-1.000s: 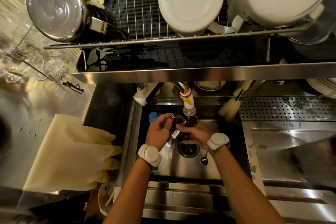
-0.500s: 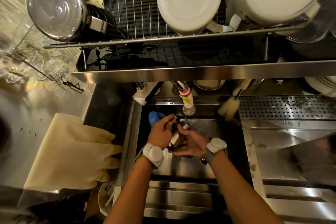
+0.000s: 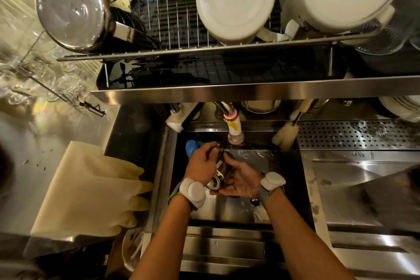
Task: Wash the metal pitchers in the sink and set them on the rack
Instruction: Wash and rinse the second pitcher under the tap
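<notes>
Left hand [image 3: 201, 164] grips metal pitcher [image 3: 217, 177] at upper end. Right hand [image 3: 242, 180] palm-up, fingers curled round its side. Pitcher tilted over sink [image 3: 229, 213], now lower, away from faucet [image 3: 235, 135].

The small pitcher [image 3: 217, 176] is shiny metal. It is tipped on its side between my left hand [image 3: 201, 166] and my right hand [image 3: 243, 183], low in the middle of the frame, over the sink [image 3: 227, 213]. A big pitcher [image 3: 70, 7] sits on the rack [image 3: 181, 18], upper left, its wet round bottom facing me.
</notes>
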`<action>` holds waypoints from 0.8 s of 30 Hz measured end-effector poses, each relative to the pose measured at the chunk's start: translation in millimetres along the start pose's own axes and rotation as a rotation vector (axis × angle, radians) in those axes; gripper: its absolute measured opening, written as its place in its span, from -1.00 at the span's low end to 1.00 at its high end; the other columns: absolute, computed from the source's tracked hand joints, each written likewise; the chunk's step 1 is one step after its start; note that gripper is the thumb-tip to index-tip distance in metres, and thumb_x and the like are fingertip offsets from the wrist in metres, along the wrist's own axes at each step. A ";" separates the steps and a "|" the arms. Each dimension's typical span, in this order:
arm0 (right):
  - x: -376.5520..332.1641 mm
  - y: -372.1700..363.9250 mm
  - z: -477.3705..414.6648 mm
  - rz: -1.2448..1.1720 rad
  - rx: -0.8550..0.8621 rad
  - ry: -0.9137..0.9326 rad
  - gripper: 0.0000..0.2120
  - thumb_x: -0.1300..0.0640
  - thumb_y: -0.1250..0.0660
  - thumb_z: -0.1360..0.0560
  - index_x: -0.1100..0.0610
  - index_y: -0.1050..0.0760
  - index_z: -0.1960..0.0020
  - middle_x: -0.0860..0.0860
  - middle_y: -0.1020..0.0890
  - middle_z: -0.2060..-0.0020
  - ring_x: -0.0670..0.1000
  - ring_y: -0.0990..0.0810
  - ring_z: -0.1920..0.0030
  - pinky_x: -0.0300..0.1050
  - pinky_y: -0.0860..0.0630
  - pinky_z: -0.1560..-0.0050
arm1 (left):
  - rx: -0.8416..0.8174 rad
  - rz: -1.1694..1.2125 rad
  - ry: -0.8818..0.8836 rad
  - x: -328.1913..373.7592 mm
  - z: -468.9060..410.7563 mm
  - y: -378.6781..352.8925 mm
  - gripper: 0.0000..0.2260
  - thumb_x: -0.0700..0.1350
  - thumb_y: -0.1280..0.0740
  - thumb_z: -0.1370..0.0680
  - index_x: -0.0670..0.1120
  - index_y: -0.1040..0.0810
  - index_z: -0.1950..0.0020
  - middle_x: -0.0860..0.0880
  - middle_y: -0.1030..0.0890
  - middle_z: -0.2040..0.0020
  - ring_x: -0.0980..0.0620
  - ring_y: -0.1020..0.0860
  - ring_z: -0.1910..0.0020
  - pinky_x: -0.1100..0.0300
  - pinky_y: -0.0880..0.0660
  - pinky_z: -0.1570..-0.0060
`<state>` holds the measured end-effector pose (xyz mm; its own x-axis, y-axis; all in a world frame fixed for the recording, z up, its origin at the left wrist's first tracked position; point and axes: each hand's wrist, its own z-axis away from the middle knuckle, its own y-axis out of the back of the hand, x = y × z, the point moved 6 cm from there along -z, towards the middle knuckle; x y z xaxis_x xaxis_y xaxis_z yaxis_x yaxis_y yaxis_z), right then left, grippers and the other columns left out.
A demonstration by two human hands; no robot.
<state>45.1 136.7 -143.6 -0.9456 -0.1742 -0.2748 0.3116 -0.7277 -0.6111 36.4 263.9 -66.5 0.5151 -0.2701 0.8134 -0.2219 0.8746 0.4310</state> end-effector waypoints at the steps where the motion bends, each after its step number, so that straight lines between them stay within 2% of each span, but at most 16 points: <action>1: -2.0 0.9 0.0 -0.001 0.012 0.015 -0.29 -0.28 -0.35 -0.51 0.28 -0.47 -0.38 0.30 -0.64 -0.22 0.38 -0.65 -0.16 0.08 -0.69 -0.04 | 0.007 0.024 -0.002 0.2 0.1 0.6 -0.72 -0.03 -0.22 -0.64 0.01 -0.50 -0.34 -0.02 -0.62 -0.19 0.03 -0.57 -0.19 0.09 -0.48 -0.27; 2: -4.7 2.1 -0.2 0.001 0.026 0.034 -0.30 -0.25 -0.39 -0.50 0.27 -0.46 -0.39 0.31 -0.63 -0.22 0.37 -0.65 -0.16 0.10 -0.70 0.00 | 0.013 0.051 -0.004 0.9 0.0 1.5 -0.75 -0.04 -0.22 -0.64 0.02 -0.51 -0.31 -0.02 -0.63 -0.14 0.03 -0.59 -0.16 0.09 -0.51 -0.23; 4: -11.7 5.4 -0.6 0.039 0.074 0.083 -0.34 -0.18 -0.44 -0.48 0.23 -0.45 -0.40 0.30 -0.62 -0.24 0.34 -0.65 -0.18 0.13 -0.68 -0.05 | 0.034 0.073 -0.006 1.8 -0.1 4.1 -0.78 -0.05 -0.21 -0.64 0.02 -0.53 -0.25 -0.02 -0.64 -0.08 0.04 -0.61 -0.09 0.08 -0.54 -0.18; 7: -26.1 9.1 -0.8 0.153 0.137 0.204 -0.42 -0.09 -0.46 -0.47 0.13 -0.46 -0.40 0.20 -0.64 -0.25 0.22 -0.62 -0.25 0.13 -0.65 -0.09 | 0.061 0.102 -0.015 1.6 1.6 7.6 -0.80 -0.08 -0.19 -0.65 -0.01 -0.55 -0.21 0.02 -0.65 0.02 0.06 -0.62 -0.05 0.11 -0.55 -0.14; 9: -36.6 12.4 -0.5 0.203 0.178 0.326 -0.39 -0.01 -0.53 -0.42 0.04 -0.43 -0.41 0.11 -0.64 -0.27 0.18 -0.60 -0.30 0.14 -0.62 -0.11 | 0.067 0.097 -0.030 1.0 3.1 8.2 -0.81 -0.09 -0.18 -0.66 0.00 -0.55 -0.18 0.02 -0.66 0.04 0.06 -0.63 -0.03 0.14 -0.54 -0.11; 13: -56.1 16.1 6.1 0.403 0.313 0.587 -0.30 0.19 -0.58 -0.42 -0.01 -0.30 -0.43 0.04 -0.60 -0.28 0.08 -0.57 -0.31 0.15 -0.51 -0.35 | 0.068 0.027 -0.074 0.0 4.4 6.9 -0.83 -0.06 -0.18 -0.66 0.01 -0.56 -0.11 0.00 -0.65 0.06 0.07 -0.62 0.01 0.16 -0.53 -0.06; 16: -63.6 16.8 12.5 0.505 0.352 0.689 -0.29 0.23 -0.60 -0.39 -0.03 -0.30 -0.40 -0.02 -0.58 -0.27 0.01 -0.56 -0.30 0.06 -0.46 -0.40 | 0.073 0.006 -0.100 3.1 4.9 7.2 -0.83 -0.10 -0.18 -0.66 -0.01 -0.57 -0.09 0.08 -0.63 0.10 0.12 -0.60 0.03 0.26 -0.51 -0.02; 19: -70.4 15.0 19.4 0.579 0.374 0.751 -0.22 0.22 -0.62 -0.36 0.05 -0.29 -0.45 -0.02 -0.59 -0.27 -0.01 -0.57 -0.29 0.03 -0.47 -0.38 | 0.087 -0.036 -0.133 7.0 5.2 9.7 -0.84 -0.14 -0.20 -0.65 -0.02 -0.58 -0.08 0.10 -0.60 0.10 0.20 -0.56 0.10 0.48 -0.42 0.14; 20: -72.7 13.0 21.8 0.600 0.376 0.765 -0.19 0.23 -0.62 -0.36 0.07 -0.28 -0.47 -0.02 -0.59 -0.27 -0.02 -0.57 -0.29 -0.02 -0.47 -0.37 | 0.085 -0.045 -0.133 7.5 5.6 10.0 -0.84 -0.15 -0.21 -0.64 -0.01 -0.58 -0.06 0.10 -0.60 0.11 0.22 -0.56 0.11 0.50 -0.41 0.19; 24: -82.3 5.6 32.4 0.666 0.399 0.831 -0.22 0.29 -0.61 -0.35 0.06 -0.31 -0.45 -0.11 -0.60 -0.20 -0.21 -0.57 -0.20 -0.34 -0.48 -0.20 | 0.080 -0.046 -0.154 8.3 5.3 10.3 -0.84 -0.21 -0.24 -0.62 -0.01 -0.58 0.02 0.11 -0.60 0.17 0.30 -0.55 0.18 0.50 -0.42 0.21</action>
<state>121.6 125.4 -100.4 -0.2018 -0.2197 -0.9545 0.5363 -0.8402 0.0800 34.0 268.6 -53.2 0.3944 -0.3734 0.8396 -0.2689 0.8268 0.4940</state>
